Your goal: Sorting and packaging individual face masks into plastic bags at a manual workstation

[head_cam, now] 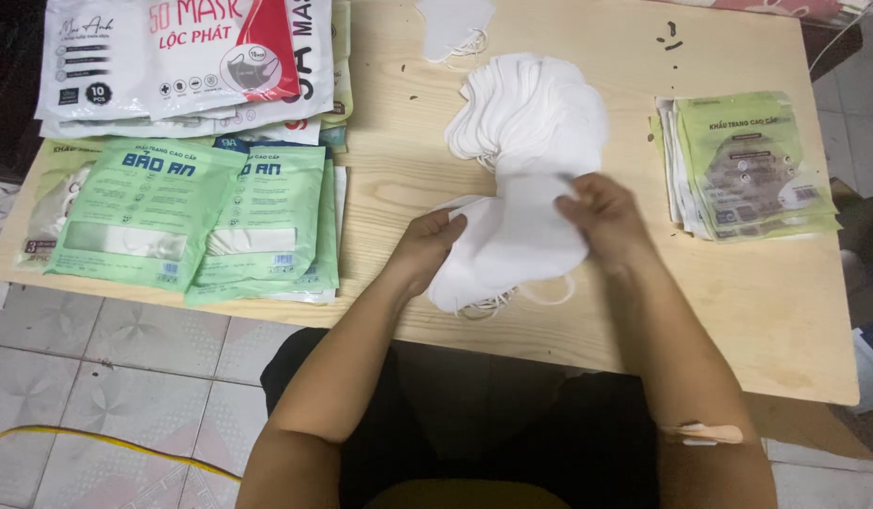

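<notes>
— What do I have in my hands?

— My left hand (427,247) and right hand (601,219) both grip a small stack of soft white fabric face masks (512,247) above the pale wooden bench (738,302), near its front edge.

— Anything hidden?

— My fingers cover the stack's edges; its ear loops tangle underneath. A fanned pile of white masks (531,113) lies just behind.
</notes>
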